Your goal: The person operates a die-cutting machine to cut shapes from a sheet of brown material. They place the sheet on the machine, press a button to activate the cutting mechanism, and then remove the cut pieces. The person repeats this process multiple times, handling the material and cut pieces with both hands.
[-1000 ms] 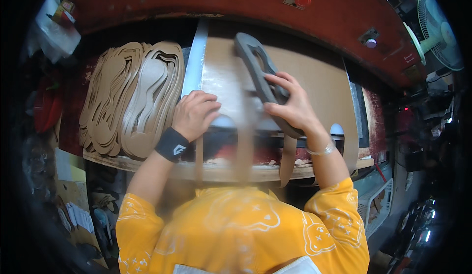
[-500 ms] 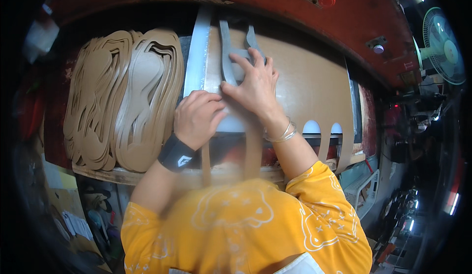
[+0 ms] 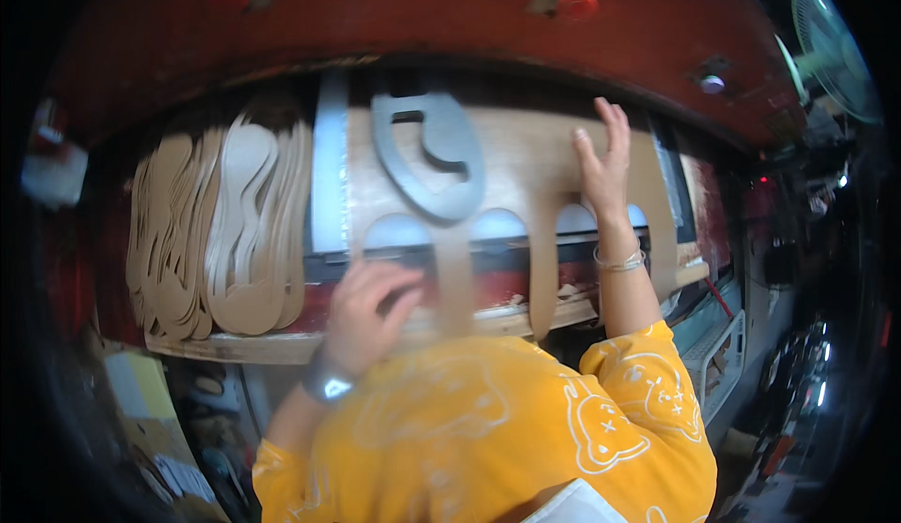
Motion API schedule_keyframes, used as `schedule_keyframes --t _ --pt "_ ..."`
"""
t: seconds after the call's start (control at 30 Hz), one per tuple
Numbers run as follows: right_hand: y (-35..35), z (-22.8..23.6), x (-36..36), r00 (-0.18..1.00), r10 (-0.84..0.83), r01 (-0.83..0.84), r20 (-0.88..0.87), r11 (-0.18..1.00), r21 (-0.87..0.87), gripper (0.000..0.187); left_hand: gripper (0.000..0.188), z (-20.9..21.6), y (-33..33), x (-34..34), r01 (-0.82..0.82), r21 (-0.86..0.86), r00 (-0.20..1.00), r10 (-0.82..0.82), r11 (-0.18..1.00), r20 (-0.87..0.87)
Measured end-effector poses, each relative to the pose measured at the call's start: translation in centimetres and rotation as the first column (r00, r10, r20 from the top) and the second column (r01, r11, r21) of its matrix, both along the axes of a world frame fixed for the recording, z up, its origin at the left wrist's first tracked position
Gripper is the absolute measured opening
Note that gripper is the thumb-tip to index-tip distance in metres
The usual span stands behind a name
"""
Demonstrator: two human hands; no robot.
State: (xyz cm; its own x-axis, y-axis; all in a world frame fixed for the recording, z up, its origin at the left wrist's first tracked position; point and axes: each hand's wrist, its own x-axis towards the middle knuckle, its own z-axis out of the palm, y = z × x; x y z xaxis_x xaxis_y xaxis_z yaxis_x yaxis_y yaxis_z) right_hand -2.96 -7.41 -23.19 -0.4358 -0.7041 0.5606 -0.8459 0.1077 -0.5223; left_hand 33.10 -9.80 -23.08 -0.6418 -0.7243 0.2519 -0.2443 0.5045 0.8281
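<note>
A grey die shaped like a shoe sole [image 3: 385, 152] lies flat on a brown sheet [image 3: 526, 152], near its left end, and neither hand touches it. My right hand [image 3: 606, 166] is raised over the right part of the sheet, fingers stretched out and nothing in it. My left hand [image 3: 368, 309] is at the near edge of the work table, slightly blurred. Its fingers are loosely bent, with a gap to the thumb and nothing visible between them. Rounded cut-outs along the sheet's near side show a white surface [image 3: 399, 230] beneath, and brown strips [image 3: 544, 279] hang toward me.
Stacked brown sole-shaped pieces [image 3: 249, 241] stand on the left. A red machine beam [image 3: 404, 25] with red buttons [image 3: 577, 7] spans the far side. A fan [image 3: 831, 49] is at the far right, a white basket [image 3: 718, 363] below the table's right end.
My right hand has let go of the grey die and moved right. The die now lies in full view, nearer the sheet's cut-out edge. My left hand has drawn back toward me.
</note>
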Motion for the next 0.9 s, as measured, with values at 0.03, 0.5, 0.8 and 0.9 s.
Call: schedule_keyframes --t 0.03,0.5,0.8,0.9 --pt "1.0 0.2 -2.1 0.993 -0.114 0.111 -0.023 0.988 -0.11 0.055 0.022 -0.1 1.3 -0.1 0.012 0.091 1.0 -0.013 0.996 0.009" --pt "5.8 7.8 -14.2 0.915 -0.138 0.357 0.38 0.718 -0.598 0.082 0.015 -5.4 3.0 0.2 -0.215 -0.099 0.976 0.212 0.972 -0.044" --pt "16.7 -3.7 3.4 0.915 0.353 -0.402 0.198 0.847 0.348 0.025 0.017 -6.6 3.8 0.1 -0.235 -0.371 0.932 0.317 0.898 0.177" --pt "17.8 -4.1 7.0 0.911 0.369 -0.237 -0.185 0.835 0.497 0.027 0.019 -6.6 4.1 0.1 -0.225 -0.4 0.933 0.314 0.888 0.174"
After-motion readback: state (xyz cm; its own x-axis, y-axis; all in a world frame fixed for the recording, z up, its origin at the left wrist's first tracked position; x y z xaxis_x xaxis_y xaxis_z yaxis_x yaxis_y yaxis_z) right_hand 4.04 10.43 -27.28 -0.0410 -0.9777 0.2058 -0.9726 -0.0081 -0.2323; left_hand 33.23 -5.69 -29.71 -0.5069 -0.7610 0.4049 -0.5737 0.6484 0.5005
